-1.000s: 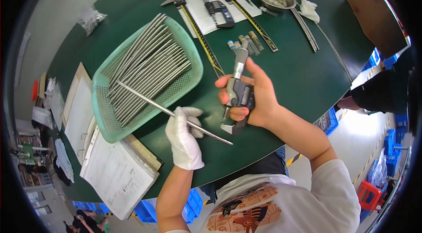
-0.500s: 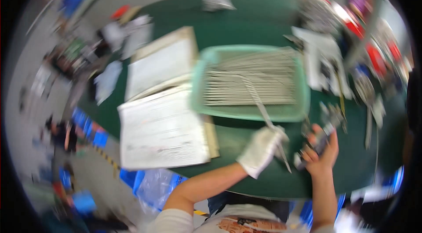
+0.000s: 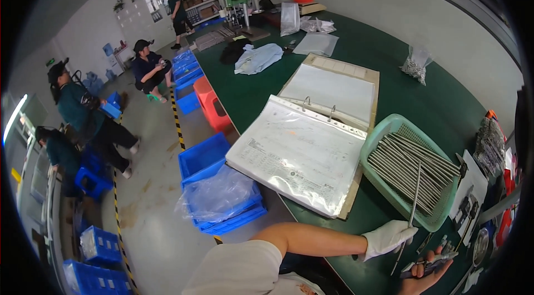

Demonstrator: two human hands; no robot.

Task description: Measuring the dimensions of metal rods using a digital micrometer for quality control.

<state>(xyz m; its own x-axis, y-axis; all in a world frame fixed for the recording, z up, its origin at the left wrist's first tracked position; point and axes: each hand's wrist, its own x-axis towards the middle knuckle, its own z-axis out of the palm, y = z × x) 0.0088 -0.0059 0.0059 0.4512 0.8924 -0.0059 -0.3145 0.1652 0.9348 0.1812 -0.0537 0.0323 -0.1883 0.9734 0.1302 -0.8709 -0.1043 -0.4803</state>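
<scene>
Since half a second ago the view has swung left, so the green tabletop (image 3: 389, 89) now runs along the right and a grey floor with blue crates fills the left; the hands have slid to the lower right corner; the left hand (image 3: 386, 238), in a white glove, has its grip clamped on one thin metal rod (image 3: 410, 214), which rises from the fingers over the near edge of the green mesh basket (image 3: 389, 128) and pokes down past the hand; the right hand (image 3: 425, 274), bare and partly cut off by the lower edge, is closed round a dark caliper-like gauge (image 3: 431, 264), just right of the rod's lower end; the basket sits at the right on the tabletop and holds a dense layer of like rods (image 3: 411, 170), too many to count; left of it, touching, lies one open ring binder (image 3: 314, 134) with clear sleeves; farther off sit one clear bag of small metal parts (image 3: 416, 64), a pale blue cloth (image 3: 257, 57) and several folded plastic bags (image 3: 314, 36); near left, two stacked blue crates (image 3: 214, 175) hold crumpled clear plastic film (image 3: 216, 194); an orange stool (image 3: 212, 103) stands beyond them; four people (image 3: 83, 117) are on the floor at far left.
</scene>
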